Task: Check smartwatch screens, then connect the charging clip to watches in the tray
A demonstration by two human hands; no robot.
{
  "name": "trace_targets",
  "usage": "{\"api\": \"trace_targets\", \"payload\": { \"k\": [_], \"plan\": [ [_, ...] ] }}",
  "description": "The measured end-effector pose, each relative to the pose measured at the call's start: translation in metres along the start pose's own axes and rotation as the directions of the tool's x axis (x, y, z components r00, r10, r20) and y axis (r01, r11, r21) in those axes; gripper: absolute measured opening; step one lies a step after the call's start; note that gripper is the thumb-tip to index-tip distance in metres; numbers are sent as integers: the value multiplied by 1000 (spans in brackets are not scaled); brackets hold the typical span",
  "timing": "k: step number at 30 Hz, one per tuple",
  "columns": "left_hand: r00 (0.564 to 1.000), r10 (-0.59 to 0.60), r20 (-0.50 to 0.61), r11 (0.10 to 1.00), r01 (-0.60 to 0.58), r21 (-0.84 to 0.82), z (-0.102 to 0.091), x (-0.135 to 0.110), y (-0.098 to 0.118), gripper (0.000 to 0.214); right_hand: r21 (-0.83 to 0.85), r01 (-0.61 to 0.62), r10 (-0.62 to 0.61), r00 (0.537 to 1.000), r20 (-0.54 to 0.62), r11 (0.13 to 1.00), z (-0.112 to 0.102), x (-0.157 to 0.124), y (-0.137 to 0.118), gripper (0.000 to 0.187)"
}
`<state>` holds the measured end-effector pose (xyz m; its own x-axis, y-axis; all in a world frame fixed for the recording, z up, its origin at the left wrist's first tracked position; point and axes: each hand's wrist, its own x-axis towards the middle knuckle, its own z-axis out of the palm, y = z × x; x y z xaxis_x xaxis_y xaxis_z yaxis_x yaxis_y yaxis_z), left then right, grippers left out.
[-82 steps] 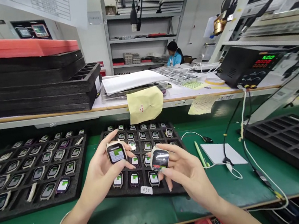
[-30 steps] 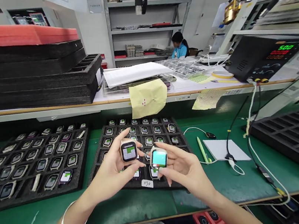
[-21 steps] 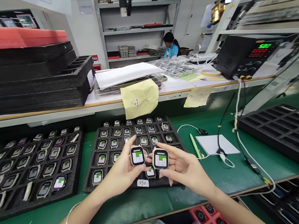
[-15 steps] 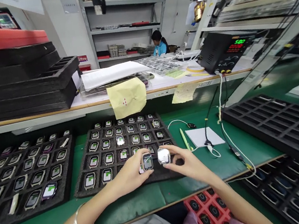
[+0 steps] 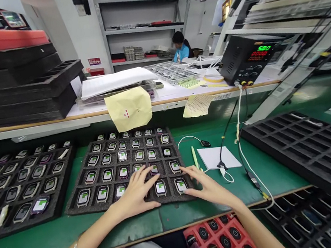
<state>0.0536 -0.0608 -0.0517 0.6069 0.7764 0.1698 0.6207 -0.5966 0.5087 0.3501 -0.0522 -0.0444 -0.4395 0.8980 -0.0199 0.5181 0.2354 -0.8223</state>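
Head view, watches (image 5: 160, 187) between hands (image 5: 134, 195), in tray (image 5: 88, 209)

Two hands, left (image 5: 136, 192) and right (image 5: 207, 186). One middle tray (image 5: 82, 211); in it, five rows of watches (image 5: 83, 197): six in each of the rear four, at least five showing in the front. One red tray (image 5: 243, 236), one power supply (image 5: 238, 61), two hanging yellow sheets (image 5: 130, 106), one co-worker (image 5: 183, 51).

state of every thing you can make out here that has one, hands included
left hand: open, fingers spread over the middle tray
right hand: open, at the middle tray's right edge
middle tray: flat, holding watches
front-right watch: in its slot, screen lit
power supply: on, digits lit
white pad: lying flat
green pen: lying down
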Motion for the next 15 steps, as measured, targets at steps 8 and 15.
{"api": "trace_targets", "payload": {
  "k": [8,15],
  "plan": [
    [74,-895,-440,438,330,-836,-12,-144,-39,37,503,-218,309,945,-105,836,-36,100,50,57],
    [-2,-997,-80,76,-319,-945,-6,-137,-34,12,412,-343,384,923,-18,844,-34,169,34,36]
  ]
}}
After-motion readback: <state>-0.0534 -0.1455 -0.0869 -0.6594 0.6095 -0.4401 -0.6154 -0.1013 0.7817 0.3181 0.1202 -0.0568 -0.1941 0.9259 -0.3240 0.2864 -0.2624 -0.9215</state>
